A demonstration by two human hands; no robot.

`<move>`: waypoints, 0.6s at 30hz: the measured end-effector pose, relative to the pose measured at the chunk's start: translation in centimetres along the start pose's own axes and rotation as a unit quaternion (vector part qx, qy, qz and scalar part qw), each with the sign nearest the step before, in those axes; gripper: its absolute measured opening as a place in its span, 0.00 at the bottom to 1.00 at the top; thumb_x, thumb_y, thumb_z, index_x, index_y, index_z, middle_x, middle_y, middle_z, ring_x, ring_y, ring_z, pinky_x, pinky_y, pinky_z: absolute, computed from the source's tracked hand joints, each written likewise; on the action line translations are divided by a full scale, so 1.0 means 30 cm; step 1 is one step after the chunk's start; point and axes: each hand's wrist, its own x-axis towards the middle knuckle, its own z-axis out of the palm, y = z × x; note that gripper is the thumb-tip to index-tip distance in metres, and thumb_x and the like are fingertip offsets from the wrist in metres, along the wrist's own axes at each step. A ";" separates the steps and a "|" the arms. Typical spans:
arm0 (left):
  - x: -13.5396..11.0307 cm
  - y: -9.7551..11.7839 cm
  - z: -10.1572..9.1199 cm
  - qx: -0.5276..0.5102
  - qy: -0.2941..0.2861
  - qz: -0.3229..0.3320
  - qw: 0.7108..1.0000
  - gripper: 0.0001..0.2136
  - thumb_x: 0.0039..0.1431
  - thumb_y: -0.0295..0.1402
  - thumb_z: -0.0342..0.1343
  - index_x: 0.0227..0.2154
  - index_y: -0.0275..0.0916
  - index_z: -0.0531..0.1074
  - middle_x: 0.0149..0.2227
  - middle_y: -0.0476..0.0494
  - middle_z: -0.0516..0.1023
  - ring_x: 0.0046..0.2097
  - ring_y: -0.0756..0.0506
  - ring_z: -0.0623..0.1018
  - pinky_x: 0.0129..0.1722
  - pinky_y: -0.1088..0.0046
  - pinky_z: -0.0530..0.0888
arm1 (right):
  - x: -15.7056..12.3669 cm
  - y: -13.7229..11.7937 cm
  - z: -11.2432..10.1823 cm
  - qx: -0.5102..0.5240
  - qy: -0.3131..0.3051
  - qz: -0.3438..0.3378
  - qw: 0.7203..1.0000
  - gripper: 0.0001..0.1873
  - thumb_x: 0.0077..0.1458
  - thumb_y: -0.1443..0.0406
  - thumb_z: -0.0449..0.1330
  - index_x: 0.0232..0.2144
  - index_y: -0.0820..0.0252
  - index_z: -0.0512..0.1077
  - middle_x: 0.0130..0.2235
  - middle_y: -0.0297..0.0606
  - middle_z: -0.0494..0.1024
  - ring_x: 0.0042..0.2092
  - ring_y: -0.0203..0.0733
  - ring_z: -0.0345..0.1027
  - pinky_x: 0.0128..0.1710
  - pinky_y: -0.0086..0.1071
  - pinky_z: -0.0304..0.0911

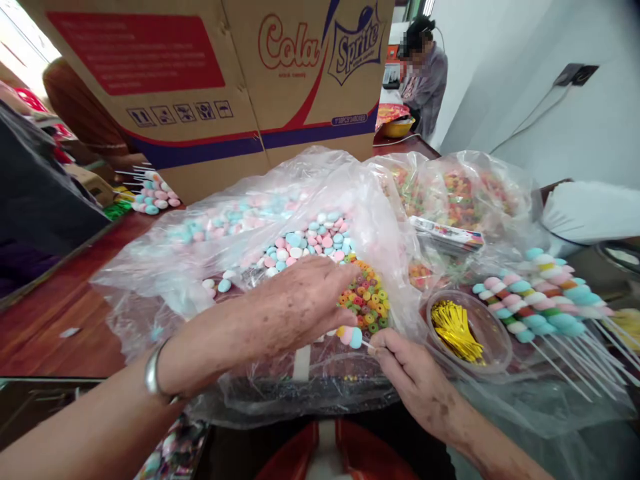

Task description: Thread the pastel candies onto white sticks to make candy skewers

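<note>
My left hand [300, 303] reaches into an open clear plastic bag [165, 280], its fingers curled down over a heap of small coloured ring candies [369, 300]. What the fingertips hold is hidden. Beyond it lie pastel pink, blue and white marshmallows [313, 241]. My right hand [413, 377] pinches a thin white stick [369, 345] that carries pastel marshmallows [350, 335] on its tip, right beside my left hand. A silver bracelet [153, 372] is on my left wrist.
Finished marshmallow skewers [537, 300] lie stacked at the right. A clear tub of gold twist ties [457, 330] stands beside them. A big Cola/Sprite carton [225, 80] stands behind the bags. More skewers [153, 193] lie at far left. Another person [424, 73] sits in the background.
</note>
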 end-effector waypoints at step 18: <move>-0.002 -0.079 0.187 -0.614 0.491 -0.298 0.541 0.13 0.41 0.31 0.70 0.29 0.33 0.73 0.29 0.43 0.79 0.34 0.42 0.80 0.33 0.66 0.78 | -0.004 0.025 0.097 -0.103 0.148 -0.168 0.969 0.10 0.63 0.68 0.47 0.34 0.60 0.67 0.27 0.32 0.70 0.26 0.34 0.65 0.27 0.26 0.56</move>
